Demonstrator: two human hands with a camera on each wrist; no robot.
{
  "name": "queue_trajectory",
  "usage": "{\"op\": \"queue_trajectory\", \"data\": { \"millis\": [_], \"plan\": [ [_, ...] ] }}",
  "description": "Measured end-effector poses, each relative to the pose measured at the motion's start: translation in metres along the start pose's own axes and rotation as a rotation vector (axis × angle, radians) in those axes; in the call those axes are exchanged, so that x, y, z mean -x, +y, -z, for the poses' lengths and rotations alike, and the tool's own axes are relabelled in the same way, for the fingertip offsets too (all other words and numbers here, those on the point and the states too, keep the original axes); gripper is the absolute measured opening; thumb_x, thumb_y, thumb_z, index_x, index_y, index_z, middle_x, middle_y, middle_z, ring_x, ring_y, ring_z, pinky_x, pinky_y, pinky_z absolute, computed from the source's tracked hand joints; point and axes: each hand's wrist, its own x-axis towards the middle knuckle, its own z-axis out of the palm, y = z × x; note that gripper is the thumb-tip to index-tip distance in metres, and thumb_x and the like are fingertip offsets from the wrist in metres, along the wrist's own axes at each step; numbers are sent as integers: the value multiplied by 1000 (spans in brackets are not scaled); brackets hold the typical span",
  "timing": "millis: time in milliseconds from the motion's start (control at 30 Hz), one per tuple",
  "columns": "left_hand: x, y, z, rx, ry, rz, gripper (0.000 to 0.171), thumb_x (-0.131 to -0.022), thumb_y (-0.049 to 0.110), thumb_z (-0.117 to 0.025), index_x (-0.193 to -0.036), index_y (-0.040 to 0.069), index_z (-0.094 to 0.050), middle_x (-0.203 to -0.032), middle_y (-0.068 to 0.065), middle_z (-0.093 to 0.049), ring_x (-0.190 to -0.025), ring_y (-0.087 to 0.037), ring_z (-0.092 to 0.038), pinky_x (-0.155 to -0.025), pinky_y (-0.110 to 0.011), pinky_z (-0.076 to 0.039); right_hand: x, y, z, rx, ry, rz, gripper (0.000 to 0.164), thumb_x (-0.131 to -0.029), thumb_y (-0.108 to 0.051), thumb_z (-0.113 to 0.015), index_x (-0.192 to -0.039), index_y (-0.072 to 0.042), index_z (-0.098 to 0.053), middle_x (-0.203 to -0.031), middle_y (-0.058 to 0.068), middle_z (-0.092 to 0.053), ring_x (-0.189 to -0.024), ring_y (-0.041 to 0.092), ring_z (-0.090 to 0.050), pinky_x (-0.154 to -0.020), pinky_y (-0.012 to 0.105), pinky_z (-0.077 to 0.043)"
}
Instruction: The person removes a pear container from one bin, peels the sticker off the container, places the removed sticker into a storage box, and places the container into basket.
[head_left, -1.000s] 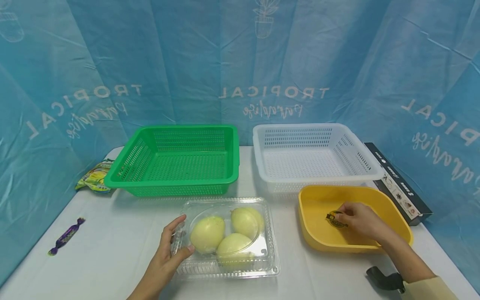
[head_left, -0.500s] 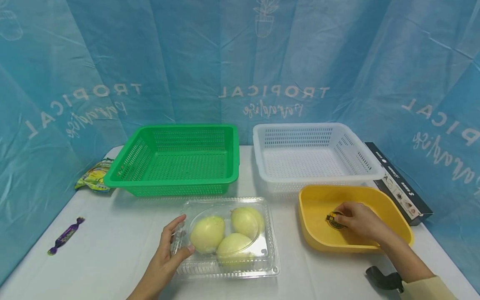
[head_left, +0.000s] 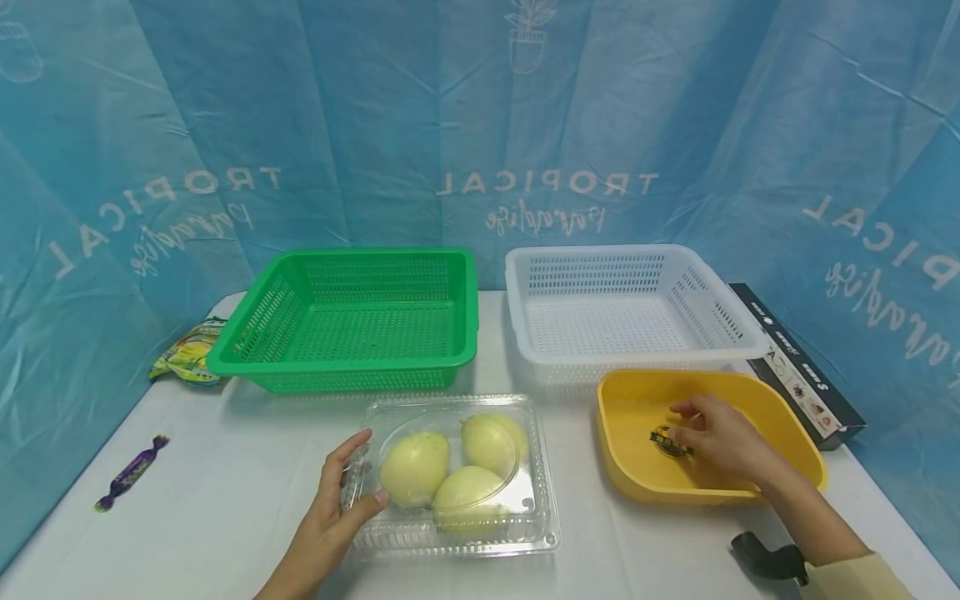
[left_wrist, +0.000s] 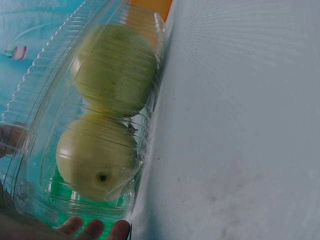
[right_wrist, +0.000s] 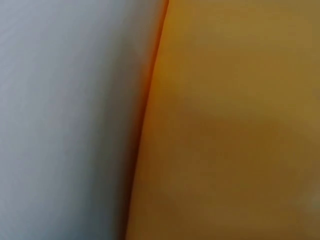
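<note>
3 pale fruits (head_left: 415, 468) weight the thin, likely flexible clear box (head_left: 543, 496), gripped at its side by the left hand (head_left: 335, 504). The right hand (head_left: 716, 437), fingers parted, pinches nothing; the dark badge (head_left: 664, 442) by its thumb, in the yellow basin (head_left: 626, 462), looks light, best edge-held.

Got a green basket (head_left: 375, 333) and white basket (head_left: 607, 325) side by side at the back of the table (head_left: 217, 483), snack bag (head_left: 191, 354) just left of the green one, black box (head_left: 795, 367) along the white one's right. Purple candy (head_left: 132, 473) way over left, bent black pipe (head_left: 768, 558) front right, blue curtain (head_left: 390, 108) behind it all.
</note>
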Motion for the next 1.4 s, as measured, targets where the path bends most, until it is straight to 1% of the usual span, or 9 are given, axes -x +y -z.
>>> {"op": "queue_trajectory", "data": {
  "millis": [100,167,233,300,500,733,900,1200,1400],
  "plan": [
    [0,0,0,2,-1,-2,67,-91,19,-58,-146,29,-20,-154,-13,-10,-138,-42,-9,-94,-74,-21,2,-1,3,-24,20,21,46,-87,-30,-67,-119,1,-58,-112,18,-62,-99,30,-55,-84,46,-48],
    [0,0,0,1,-1,-5,68,-91,19,-58,-147,28,-20,-154,-13,-10,-138,-42,-9,-94,-75,-21,3,-2,5,-42,33,35,49,-87,-31,-66,-121,2,-56,-116,22,-60,-104,36,-54,-88,53,-47],
    [0,0,0,0,-1,-10,68,-91,18,-58,-147,28,-20,-154,-13,-10,-138,-42,-10,-94,-75,-21,4,-3,8,-54,46,44,51,-88,-31,-65,-124,3,-54,-120,25,-58,-108,41,-53,-90,57,-45],
    [0,0,0,1,0,-12,68,-91,18,-57,-147,28,-20,-154,-13,-10,-138,-41,-10,-94,-75,-21,5,-4,12,-57,58,46,53,-89,-32,-64,-125,5,-52,-122,27,-57,-111,43,-51,-92,60,-43],
    [-1,-1,0,-10,7,-18,68,-91,18,-58,-146,29,-21,-154,-13,-12,-137,-41,-11,-94,-74,-22,10,-12,26,-53,72,14,61,-89,-37,-63,-131,4,-47,-129,27,-51,-115,45,-46,-93,63,-39],
    [-1,-1,0,-3,5,-11,68,-91,19,-58,-147,25,-20,-155,-13,-10,-138,-41,-9,-94,-75,-21,17,-22,45,-25,107,22,61,-89,-38,-64,-132,1,-46,-129,27,-49,-118,47,-44,-95,66,-36],
    [-1,-1,0,3,1,-7,68,-91,19,-58,-147,24,-19,-155,-13,-9,-138,-42,-8,-94,-74,-20,20,-26,57,-7,140,0,63,-89,-41,-62,-135,-1,-44,-134,27,-44,-119,49,-40,-93,68,-35],
    [0,-1,-1,12,1,-11,67,-91,18,-57,-146,29,-21,-155,-14,-9,-138,-41,-9,-95,-74,-20,11,-24,74,-10,185,-28,71,-89,-46,-60,-141,-2,-38,-141,29,-36,-122,53,-36,-91,71,-34],
    [0,-1,-1,15,3,-9,67,-91,18,-58,-147,26,-21,-154,-14,-10,-138,-41,-10,-95,-75,-20,-1,-20,82,-60,187,-65,76,-91,-46,-57,-146,-2,-28,-145,32,-28,-122,54,-31,-91,73,-32]
  ]
}}
